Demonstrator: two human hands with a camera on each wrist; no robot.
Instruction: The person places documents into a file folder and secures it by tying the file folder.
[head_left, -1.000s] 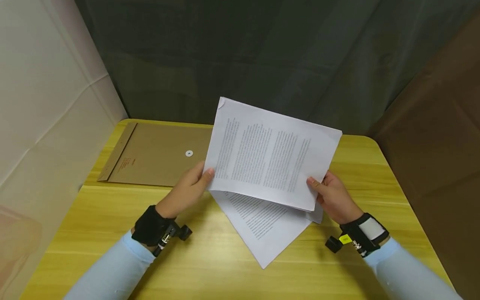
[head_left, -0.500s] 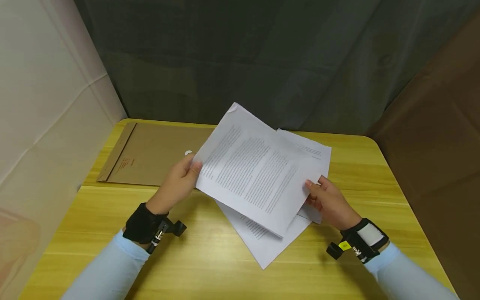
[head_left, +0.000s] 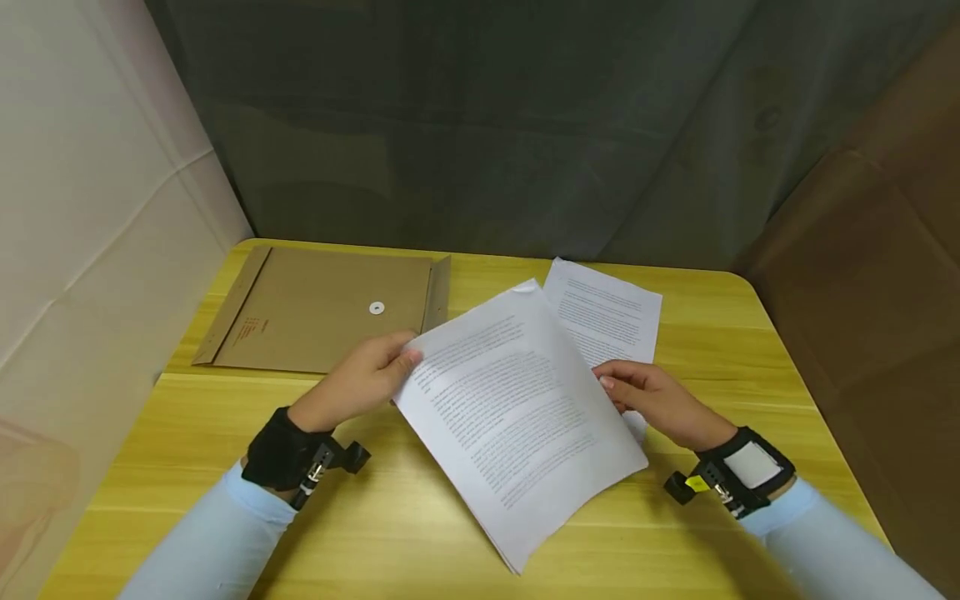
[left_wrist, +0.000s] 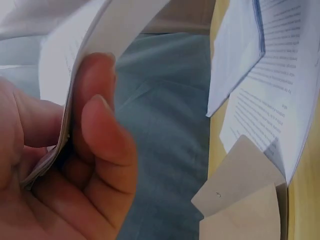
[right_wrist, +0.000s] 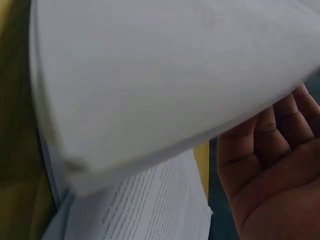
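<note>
Left hand (head_left: 358, 385): thumb and fingers (left_wrist: 97, 150) are curled and pinch the left edge of a sheaf of printed sheets (head_left: 517, 408); the left wrist view shows the thumb on top and the paper edges wedged between thumb and fingers. Right hand (head_left: 652, 398): fingers lie loosely bent along the sheaf's right edge, thumb above. The right wrist view shows the palm and fingers (right_wrist: 280, 135) under a bowed sheet, so the hold there reads as a light support-and-pinch rather than a firm clamp.

The sheaf sits skewed, one corner pointing toward the person, low over the yellow counter (head_left: 390, 517) (whether its underside rests on the surface cannot be told). A single printed page (head_left: 611, 312) lies flat on the counter just behind it, partly covered. A brown envelope (head_left: 322, 310) with a white button closure lies flat at the rear left, its flap end toward the sheaf, apart from both hands.

Judgement: the step in hand is gathering and squaring loose pages into one stack. The stray page is not yet included. The next move calls for releasing one edge without letting the sheaf fan out, drawing in the stray page, and aligning all edges before any handling of the envelope.
</note>
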